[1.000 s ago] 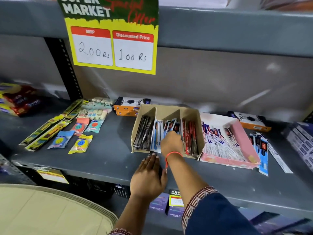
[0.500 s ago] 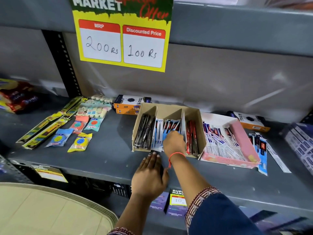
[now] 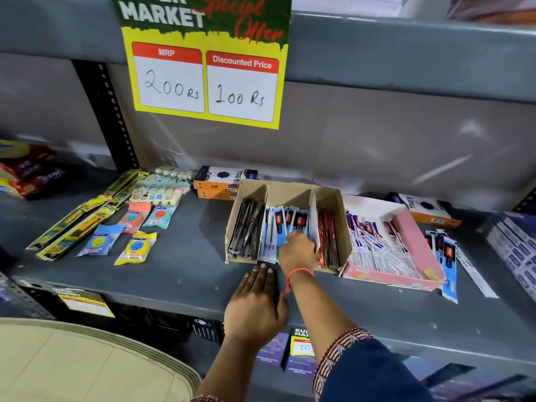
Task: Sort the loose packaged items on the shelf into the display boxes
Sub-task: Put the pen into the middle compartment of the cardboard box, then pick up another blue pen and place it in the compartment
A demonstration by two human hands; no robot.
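Grey metal shelf (image 3: 162,274) runs across the view, with a yellow price sign (image 3: 204,68) hanging from the shelf above it, reading 200 Rs and 100 Rs.

At the middle of the shelf stands a brown cardboard display box (image 3: 290,192) with three compartments: black packets (image 3: 246,230) in the left one, blue-and-white packets (image 3: 275,227) in the middle, red packets (image 3: 329,239) in the right. Touching its right side lies a pink display box (image 3: 412,236) filled with white and blue packets. Just right of the pink box, a few loose blue packets (image 3: 448,256) lie flat on the shelf.

The right hand (image 3: 297,250) reaches into the middle compartment, fingers curled down among the blue-and-white packets; whether it grips one cannot be told, since the fingertips are hidden. A red thread circles its wrist. The left hand (image 3: 256,303) lies flat and spread on the shelf just in front of the cardboard box, holding nothing.

On the left part of the shelf lie round erasers in wrappers (image 3: 136,248), long yellow-green packs (image 3: 78,216) and pastel erasers (image 3: 162,190). An orange and white carton (image 3: 220,181) sits behind the cardboard box, another (image 3: 426,210) behind the pink one.
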